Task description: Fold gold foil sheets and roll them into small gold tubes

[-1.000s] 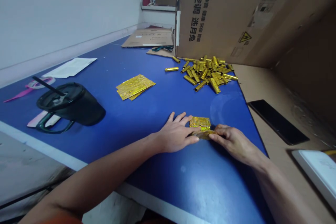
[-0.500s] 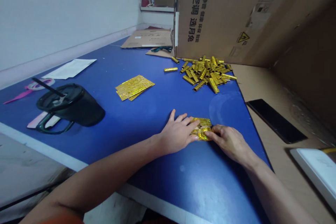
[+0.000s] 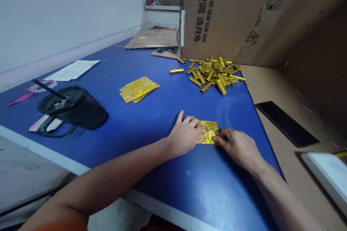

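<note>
Both hands are down on the blue table [image 3: 162, 115], near its right front edge, with a small gold foil [image 3: 208, 131] lying flat between them. The left hand [image 3: 185, 135] rests palm down with fingers stretched out and loose, their tips pressing on the foil's left side rather than gripping it. The right hand [image 3: 238, 146] has its fingers curled, the tips meeting the foil's right edge; from here I cannot tell whether they pinch it or only press on it. Farther back on the table sits a heap of gold rolls [image 3: 214, 74] against the foot of a big cardboard box [image 3: 230, 14], with one stray roll [image 3: 176, 70] just left of the heap. A flat stack of foils [image 3: 138, 89] lies toward the middle, well apart from the hands. A black cup [image 3: 73, 108] with a straw stands at the left, and a sheet of paper [image 3: 72, 70] lies beyond it. A dark phone [image 3: 286, 124] lies on the brown surface to the right.
</note>
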{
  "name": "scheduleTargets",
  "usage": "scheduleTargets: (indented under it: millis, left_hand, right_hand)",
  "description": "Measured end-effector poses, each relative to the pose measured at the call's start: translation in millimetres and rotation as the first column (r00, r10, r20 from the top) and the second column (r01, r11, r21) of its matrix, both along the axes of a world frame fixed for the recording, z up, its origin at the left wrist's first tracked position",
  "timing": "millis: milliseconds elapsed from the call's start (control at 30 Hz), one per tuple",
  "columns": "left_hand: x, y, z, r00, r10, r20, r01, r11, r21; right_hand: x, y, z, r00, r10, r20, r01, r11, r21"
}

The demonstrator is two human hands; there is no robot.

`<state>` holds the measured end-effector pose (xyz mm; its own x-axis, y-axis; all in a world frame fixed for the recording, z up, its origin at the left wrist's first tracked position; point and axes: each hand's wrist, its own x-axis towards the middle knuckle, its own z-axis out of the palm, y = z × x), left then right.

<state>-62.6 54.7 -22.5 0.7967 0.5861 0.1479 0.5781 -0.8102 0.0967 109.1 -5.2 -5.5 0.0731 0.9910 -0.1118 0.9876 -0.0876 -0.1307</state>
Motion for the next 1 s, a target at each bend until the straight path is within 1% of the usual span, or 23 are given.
scheduleTargets:
  millis: [300, 467, 633, 700, 733, 800, 833, 900, 1000]
  left_hand:
    - [0.9, 3.3, -4.0, 1.000, -0.011, -0.014, 0.012, 0.999, 0.053]
    - [1.0, 4.2, -5.0, 1.000, -0.022, -0.006, 0.022, 0.998, 0.064]
    - [1.4, 4.8, -5.4, 0.999, -0.033, -0.021, 0.034, 0.996, 0.077]
    - [1.4, 5.0, -5.3, 0.999, -0.036, -0.026, 0.038, 0.996, 0.081]
    - [1.4, 5.1, -5.2, 0.999, -0.036, -0.026, 0.038, 0.996, 0.082]
    - [1.4, 5.1, -4.9, 0.999, -0.035, -0.025, 0.037, 0.996, 0.081]
    - [1.4, 5.0, -4.7, 0.999, -0.034, -0.024, 0.036, 0.996, 0.078]
    - [1.4, 5.1, -4.5, 0.999, -0.031, -0.019, 0.033, 0.997, 0.071]
    - [1.2, 5.4, -4.5, 1.000, -0.029, -0.011, 0.029, 0.998, 0.058]
  right_hand:
    - [-3.0, -2.0, -1.6, 0.994, -0.001, 0.106, 0.001, 1.000, -0.003]
    - [-0.9, -0.7, -2.1, 0.996, 0.001, 0.094, 0.001, 1.000, -0.017]
    - [-3.0, -1.8, -1.0, 0.995, -0.028, 0.096, 0.032, 0.999, -0.042]
    - [-5.1, -3.1, -0.1, 0.991, -0.060, 0.122, 0.061, 0.998, -0.003]
    - [-5.8, -3.7, 0.0, 0.987, -0.070, 0.143, 0.065, 0.997, 0.038]
    - [-5.6, -4.2, -0.9, 0.980, -0.055, 0.192, 0.030, 0.991, 0.130]
    - [-4.7, -4.1, -2.0, 0.976, -0.031, 0.215, -0.002, 0.988, 0.152]
    - [-1.5, -3.3, -5.0, 0.972, 0.026, 0.235, -0.058, 0.990, 0.127]
    - [3.6, -1.9, -8.8, 0.975, 0.063, 0.211, -0.070, 0.997, 0.024]
